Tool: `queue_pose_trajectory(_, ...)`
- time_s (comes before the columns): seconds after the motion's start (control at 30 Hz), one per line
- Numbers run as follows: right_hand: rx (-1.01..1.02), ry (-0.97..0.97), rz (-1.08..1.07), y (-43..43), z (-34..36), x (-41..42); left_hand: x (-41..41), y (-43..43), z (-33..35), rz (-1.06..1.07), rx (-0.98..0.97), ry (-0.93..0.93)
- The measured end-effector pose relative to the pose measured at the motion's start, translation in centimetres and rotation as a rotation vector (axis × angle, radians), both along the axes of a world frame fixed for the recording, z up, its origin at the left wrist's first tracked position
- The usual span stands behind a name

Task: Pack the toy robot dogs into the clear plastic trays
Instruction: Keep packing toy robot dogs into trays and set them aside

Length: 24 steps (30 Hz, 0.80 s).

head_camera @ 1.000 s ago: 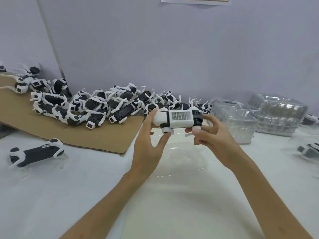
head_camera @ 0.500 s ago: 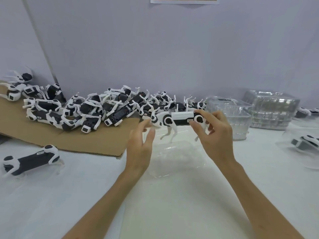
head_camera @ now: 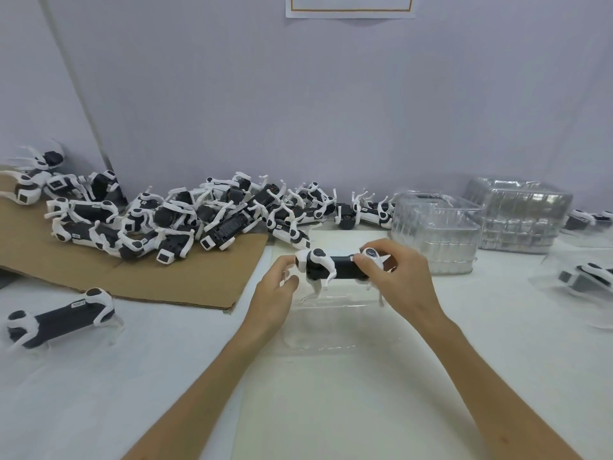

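The right hand (head_camera: 403, 280) grips the right end of a dog (head_camera: 338, 269), with the thumb and curled fingers wrapped round its white hip joint. The left hand (head_camera: 274, 293) is at the dog's left end, its fingers bent beside the white front leg. It touches the leg, but whether it pinches it cannot be told.

The dog is black-bodied with white legs. It is held level with its legs pointing down, just above a tray (head_camera: 326, 327) that lies on the table (head_camera: 331, 413) between the two forearms. Whether its feet touch the tray is unclear.

To the far left a pile (head_camera: 199, 215) of the same dogs lies tangled, with legs sticking out every way. Most of it is on a sheet of cardboard (head_camera: 99, 273), and its right end spills onto the table.

On the near left a lone dog (head_camera: 59, 318) lies on the table, well apart from the hands.

Just right of the right hand, and farther back, stands a stack (head_camera: 438, 234) of clear trays. A second stack (head_camera: 520, 217) stands beside it, farther right.

At the right edge a packed dog (head_camera: 588, 280) sits in clear plastic. More dogs (head_camera: 587, 219) lie behind it, near the wall (head_camera: 331, 111).

A paper sheet (head_camera: 350, 5) with an orange border hangs at the top.
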State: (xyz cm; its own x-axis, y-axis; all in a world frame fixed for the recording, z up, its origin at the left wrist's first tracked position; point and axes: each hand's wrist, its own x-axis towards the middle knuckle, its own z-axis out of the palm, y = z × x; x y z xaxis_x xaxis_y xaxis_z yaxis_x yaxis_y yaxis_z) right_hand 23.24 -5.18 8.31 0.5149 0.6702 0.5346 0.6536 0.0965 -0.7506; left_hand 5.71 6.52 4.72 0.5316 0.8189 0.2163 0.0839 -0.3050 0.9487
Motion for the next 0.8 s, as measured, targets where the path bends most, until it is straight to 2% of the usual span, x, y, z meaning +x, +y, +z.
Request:
queue_pose_trajectory(0.23,-0.143,0.003,0.016,-0.1,0.0,1.3,-0.1,-0.1,0.1,-0.025,-0.016,-0.068)
queue_pose_trajectory(0.4,-0.21,-0.027,0.007,-0.2,-0.1,1.4,0.0,0.0,0.1,-0.043,0.043,-0.004)
queue_pose_trajectory(0.6,-0.246,-0.046,0.003,-0.2,-0.1,1.6,-0.1,0.0,0.3,-0.041,0.024,-0.032)
queue_pose_trajectory(0.8,-0.284,-0.092,-0.041,0.1,-0.3,1.3,0.1,0.2,-0.1,-0.017,0.068,0.022)
